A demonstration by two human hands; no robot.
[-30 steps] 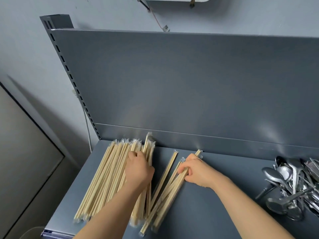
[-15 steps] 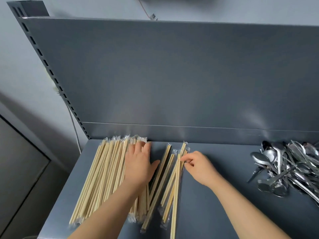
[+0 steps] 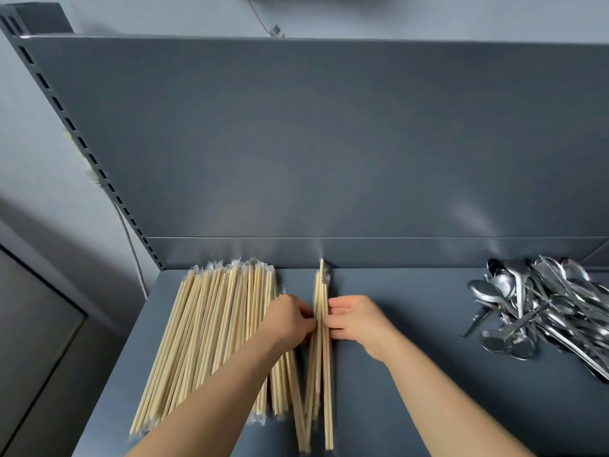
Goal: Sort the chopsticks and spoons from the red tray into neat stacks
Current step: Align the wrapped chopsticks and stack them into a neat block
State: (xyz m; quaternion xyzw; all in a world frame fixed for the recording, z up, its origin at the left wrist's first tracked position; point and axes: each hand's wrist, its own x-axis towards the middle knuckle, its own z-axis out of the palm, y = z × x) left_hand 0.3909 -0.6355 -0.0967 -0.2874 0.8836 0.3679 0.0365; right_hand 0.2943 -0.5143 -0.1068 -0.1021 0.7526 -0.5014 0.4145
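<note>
Chopstick bundle (image 3: 321, 291) lower centre of frame, on surface (image 3: 412, 390), squeezed between left hand (image 3: 290, 319) and right hand (image 3: 357, 319). Fingers of both curled, pinching mid-length. Probably light, stiff, with slippery wrappers: grip middle. Main stack (image 3: 211, 341) lower left, spoons (image 3: 543, 308) right.

Stock count.
- Hands: two, one left hand (image 3: 290, 319) and one right hand (image 3: 359, 319).
- Wrapped chopsticks: two groups.
  - Large stack (image 3: 211, 341): several dozen sticks, packed too densely for an exact figure.
  - Loose bundle (image 3: 322, 364), between the hands: perhaps six to ten sticks, overlapping, number unclear.
- Metal spoons: one heap (image 3: 543, 311), twenty or more, too tangled to count singly.
- Shelf (image 3: 428, 390): one.
- Back panel (image 3: 329, 143): one.
- Slotted upright (image 3: 82, 143): one.
- Cable (image 3: 131, 245): one.
</note>
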